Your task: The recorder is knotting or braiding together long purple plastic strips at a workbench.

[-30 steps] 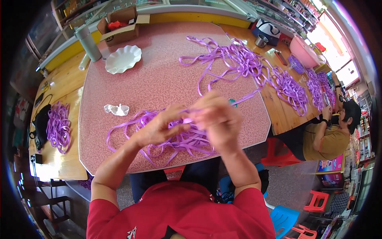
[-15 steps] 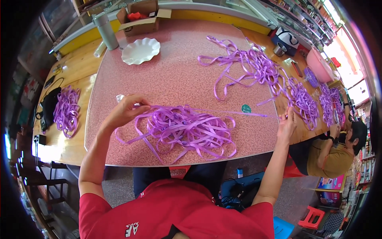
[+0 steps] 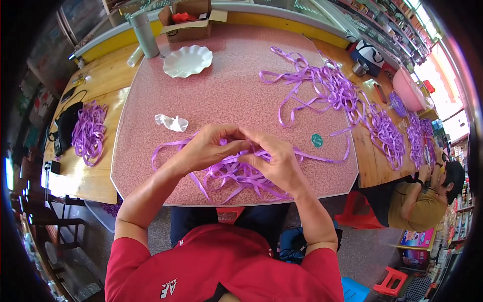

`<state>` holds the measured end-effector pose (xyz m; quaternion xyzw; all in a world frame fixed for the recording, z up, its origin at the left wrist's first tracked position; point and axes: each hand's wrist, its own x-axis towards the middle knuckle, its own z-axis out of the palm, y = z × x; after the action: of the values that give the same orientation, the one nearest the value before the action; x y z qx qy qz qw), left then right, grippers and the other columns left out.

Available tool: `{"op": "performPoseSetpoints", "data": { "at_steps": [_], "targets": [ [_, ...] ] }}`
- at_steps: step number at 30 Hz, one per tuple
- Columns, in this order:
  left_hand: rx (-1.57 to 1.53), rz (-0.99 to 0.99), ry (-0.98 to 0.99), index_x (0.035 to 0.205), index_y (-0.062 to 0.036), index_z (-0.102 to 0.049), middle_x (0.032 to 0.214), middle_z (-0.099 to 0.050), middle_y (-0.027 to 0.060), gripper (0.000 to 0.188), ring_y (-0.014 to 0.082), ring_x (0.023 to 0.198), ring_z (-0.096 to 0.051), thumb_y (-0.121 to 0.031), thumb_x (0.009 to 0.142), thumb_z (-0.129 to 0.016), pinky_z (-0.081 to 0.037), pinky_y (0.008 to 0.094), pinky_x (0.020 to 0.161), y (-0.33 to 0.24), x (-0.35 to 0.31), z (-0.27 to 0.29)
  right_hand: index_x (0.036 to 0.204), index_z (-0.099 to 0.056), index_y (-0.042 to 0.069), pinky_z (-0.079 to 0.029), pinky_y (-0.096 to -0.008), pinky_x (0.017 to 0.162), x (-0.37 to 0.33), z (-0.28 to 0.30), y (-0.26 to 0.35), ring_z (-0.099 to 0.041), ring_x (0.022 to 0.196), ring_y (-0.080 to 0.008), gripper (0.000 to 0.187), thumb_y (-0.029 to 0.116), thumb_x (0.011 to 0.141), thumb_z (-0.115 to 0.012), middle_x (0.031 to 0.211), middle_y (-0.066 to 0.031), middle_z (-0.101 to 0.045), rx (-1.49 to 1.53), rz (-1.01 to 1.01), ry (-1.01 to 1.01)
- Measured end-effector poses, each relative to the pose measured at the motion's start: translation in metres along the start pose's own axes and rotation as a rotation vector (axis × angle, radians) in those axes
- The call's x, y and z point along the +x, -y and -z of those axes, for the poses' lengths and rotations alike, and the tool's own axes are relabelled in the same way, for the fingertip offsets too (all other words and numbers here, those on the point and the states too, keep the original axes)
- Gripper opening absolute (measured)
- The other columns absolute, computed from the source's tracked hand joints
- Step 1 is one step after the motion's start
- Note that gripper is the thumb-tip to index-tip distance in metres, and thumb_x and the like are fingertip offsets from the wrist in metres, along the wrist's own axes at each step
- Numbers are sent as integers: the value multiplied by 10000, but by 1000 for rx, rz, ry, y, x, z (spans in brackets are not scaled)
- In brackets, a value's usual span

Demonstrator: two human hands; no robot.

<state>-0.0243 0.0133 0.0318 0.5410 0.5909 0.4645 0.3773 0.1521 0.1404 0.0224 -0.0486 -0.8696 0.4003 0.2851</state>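
A loose heap of purple ribbon (image 3: 241,176) lies on the pink tabletop in front of me, partly under my hands. My left hand (image 3: 216,146) and my right hand (image 3: 274,158) meet above it, fingertips together. Both pinch the ribbon, though the pinched part is mostly hidden by the fingers. One strand (image 3: 327,160) runs from beneath my right hand and curls up near a green round sticker (image 3: 316,140). Crumpled clear plastic (image 3: 172,122) rests just beyond my left forearm.
A scalloped white plate (image 3: 187,61), a pale green bottle (image 3: 144,35) and an open cardboard box (image 3: 188,31) stand at the back. More purple ribbon lies at left (image 3: 89,133) and far right (image 3: 332,88). A person in a brown shirt (image 3: 420,204) works at the right.
My right hand has come in from the table's right edge to meet my left, which moved right. The stretched ribbon has gone slack. The plastic near my left hand is now uncovered.
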Motion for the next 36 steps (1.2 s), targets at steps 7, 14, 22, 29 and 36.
{"op": "performPoseSetpoints", "data": {
  "at_steps": [7,14,22,29,36],
  "targets": [
    [-58,113,-98,978,-21,-689,868,-656,-11,239,59,812,-581,-257,968,-660,-475,245,735,2,-22,15,1004,-723,-6,-487,-243,562,-2,1,9,-645,643,-117,129,-22,885,-679,819,-86,-685,124,-181,-7],
    [-52,67,-108,1006,14,-675,844,-658,19,257,75,809,-572,-239,967,-660,-485,273,708,11,-24,9,1037,-705,-24,-510,-232,648,8,-18,18,-638,775,-94,137,8,904,-692,933,-39,-693,636,-565,79],
    [-70,69,-146,978,10,-656,832,-644,40,502,121,806,-599,-457,1035,-479,-483,288,737,26,-22,12,992,-704,8,-489,-293,606,9,-29,10,-632,725,-163,151,-23,846,-723,833,-74,-644,-3,30,-101],
    [-76,133,-127,880,10,-623,750,-579,23,580,114,725,-529,-495,1051,-394,-453,292,674,18,-18,-14,939,-689,16,-496,-326,582,7,-32,4,-634,711,-216,152,-49,809,-734,861,-87,-635,-238,258,-225],
    [-87,2,-233,967,-21,-557,833,-511,-3,344,81,822,-472,-326,1075,-440,-419,268,714,19,-19,-23,987,-686,42,-486,-333,535,5,-33,-3,-634,678,-226,188,1,812,-742,855,-74,-611,-206,269,-248]
  ]
}}
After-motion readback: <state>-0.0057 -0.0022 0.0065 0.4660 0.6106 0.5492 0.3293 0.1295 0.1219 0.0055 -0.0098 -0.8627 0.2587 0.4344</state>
